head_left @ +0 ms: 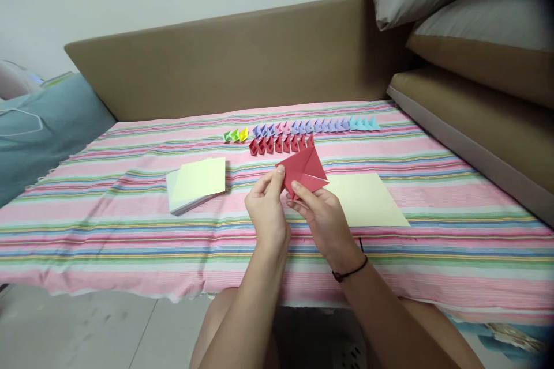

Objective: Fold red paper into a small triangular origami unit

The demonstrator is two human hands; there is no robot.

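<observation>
A partly folded piece of red origami paper point(305, 168) is held up in front of me between both hands. My left hand point(268, 202) pinches its left corner with the thumb on top. My right hand point(320, 213) grips its lower edge, thumb pressed on the front face and fingers behind. A slit between two flaps shows at the paper's right side. Beneath and to the right, a pale yellow sheet point(367, 199) lies flat on the striped cloth, partly covered by my right hand. Just beyond the held paper stands a row of small red folded paper pieces point(278, 144).
Behind the red row runs a longer row of purple, pink and blue folded pieces point(320, 126), with green and yellow ones point(235, 135) at its left. A stack of paper point(197, 184) lies left on the striped cloth point(130, 202). Cushions point(480, 57) are piled at right.
</observation>
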